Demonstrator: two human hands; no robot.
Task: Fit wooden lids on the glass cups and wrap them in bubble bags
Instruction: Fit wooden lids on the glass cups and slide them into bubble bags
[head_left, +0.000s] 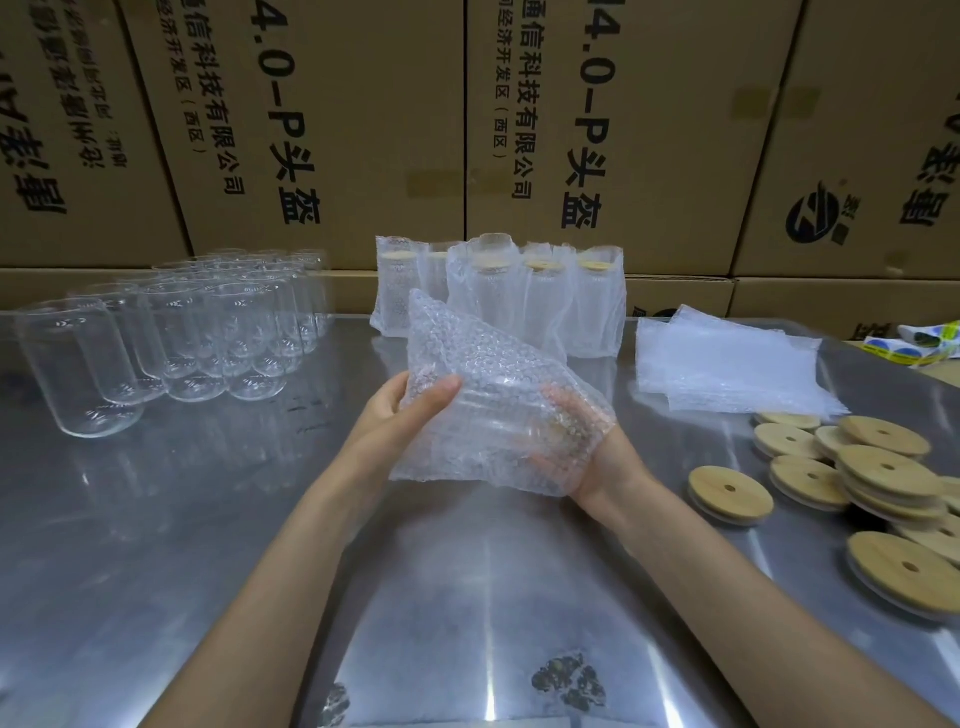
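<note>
On the left of the steel table (156, 519) stands a crowd of bare glass cups (176, 332), too overlapped to count, though we make out well over a dozen. In the middle, our left hand (410, 410) pinches the bubble bag (493, 395) at its near edge, thumb on top, while our right hand (587, 457) cups it from below, fingers curled under a cup that shows faintly through the plastic, lid end toward the right palm. To do this step well, we should probably keep the cup supported underneath and slide it fully to the bag's bottom before folding the loose flap. Behind stand about five wrapped cups (519, 296). Further right lies a stack of flat bags (727, 364), then roughly ten wooden lids (732, 493).
</note>
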